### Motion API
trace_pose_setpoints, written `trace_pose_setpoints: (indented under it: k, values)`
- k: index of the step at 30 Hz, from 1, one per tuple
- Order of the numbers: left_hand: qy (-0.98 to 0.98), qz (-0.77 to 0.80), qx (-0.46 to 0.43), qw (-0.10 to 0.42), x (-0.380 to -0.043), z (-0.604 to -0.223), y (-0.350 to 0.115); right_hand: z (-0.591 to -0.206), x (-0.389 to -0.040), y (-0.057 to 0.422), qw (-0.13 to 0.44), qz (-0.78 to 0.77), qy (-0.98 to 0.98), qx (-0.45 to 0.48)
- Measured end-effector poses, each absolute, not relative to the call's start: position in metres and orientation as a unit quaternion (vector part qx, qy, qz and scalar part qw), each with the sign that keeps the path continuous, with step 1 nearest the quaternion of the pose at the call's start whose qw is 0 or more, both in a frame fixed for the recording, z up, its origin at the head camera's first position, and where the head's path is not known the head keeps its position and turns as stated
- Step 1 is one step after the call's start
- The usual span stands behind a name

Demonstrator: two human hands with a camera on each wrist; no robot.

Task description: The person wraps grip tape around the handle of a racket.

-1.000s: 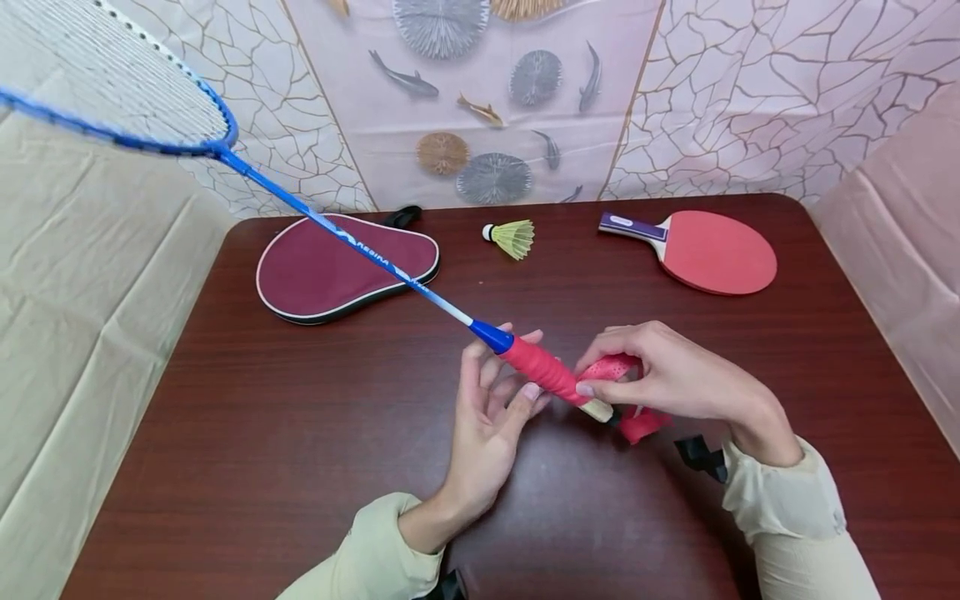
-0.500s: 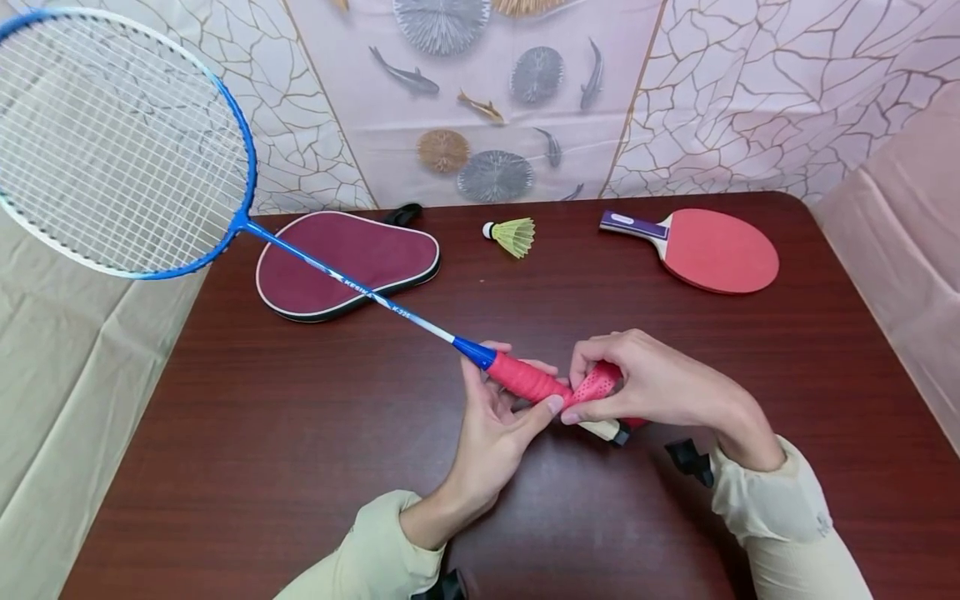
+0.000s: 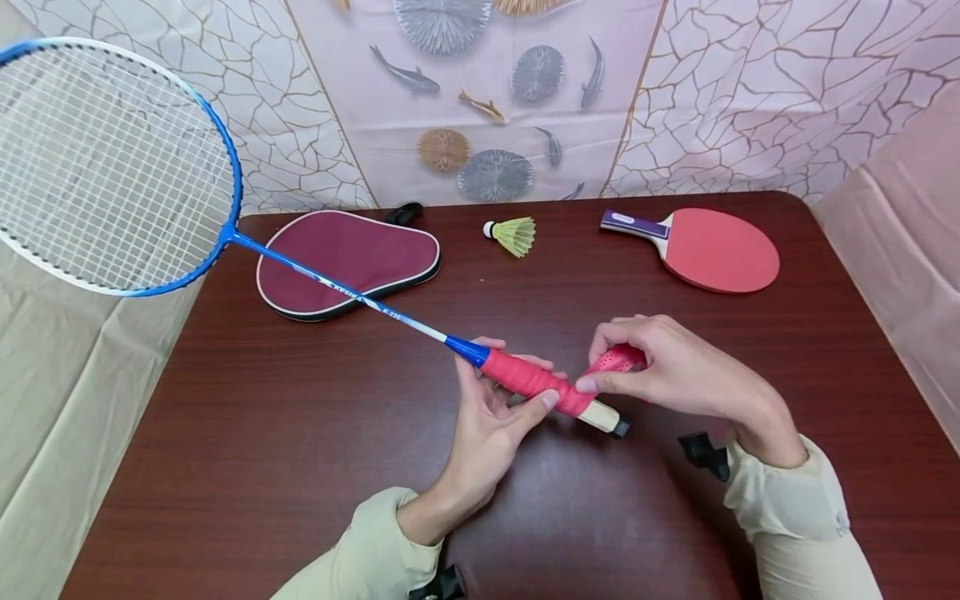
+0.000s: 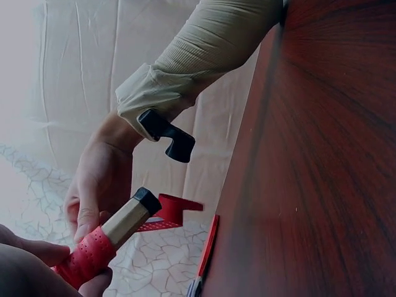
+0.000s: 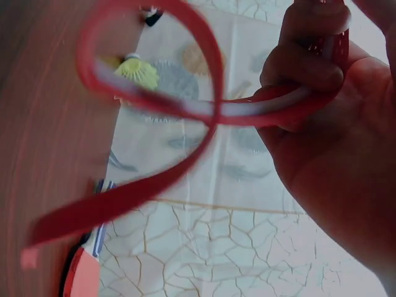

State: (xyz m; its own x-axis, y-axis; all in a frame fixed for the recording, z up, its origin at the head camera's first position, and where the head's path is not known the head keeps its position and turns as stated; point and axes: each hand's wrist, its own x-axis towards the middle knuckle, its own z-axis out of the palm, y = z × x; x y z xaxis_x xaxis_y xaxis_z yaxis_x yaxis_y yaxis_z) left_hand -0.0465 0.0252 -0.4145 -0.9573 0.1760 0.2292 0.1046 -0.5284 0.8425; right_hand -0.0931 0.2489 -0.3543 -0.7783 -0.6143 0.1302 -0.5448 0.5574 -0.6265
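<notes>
A blue and white badminton racket is held over the table, its strung head up to the left. Red perforated grip tape covers most of its handle; the bare wooden end with a dark butt cap shows at the lower right. My left hand holds the wrapped handle between thumb and fingers from below. My right hand pinches the tape close to where it leaves the handle. In the right wrist view the loose tape hangs from that hand in a curling loop.
Along the back of the table lie a maroon paddle case, a yellow shuttlecock and a red table tennis paddle. Black camera mounts stick out at both wrists. Patterned cloth hangs behind.
The racket has turned and its head has swung lower, with strings now facing the camera. My right hand moved in to the handle with the tape, then back out slightly to the right.
</notes>
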Motion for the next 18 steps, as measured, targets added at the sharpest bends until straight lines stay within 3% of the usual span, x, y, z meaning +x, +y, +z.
trace_pose_setpoints:
  k: [5, 18]
  values:
    - [0.496, 0.856, 0.142, 0.026, -0.0480, -0.4143, 0.0239, -0.3536, -0.0935, 0.2533, 0.016, -0.311, 0.897, -0.314]
    - [0.484, 0.855, 0.186, 0.014, -0.0457, -0.4158, 0.0234, -0.3613, -0.0945, 0.2460, 0.047, -0.290, 0.906, -0.304]
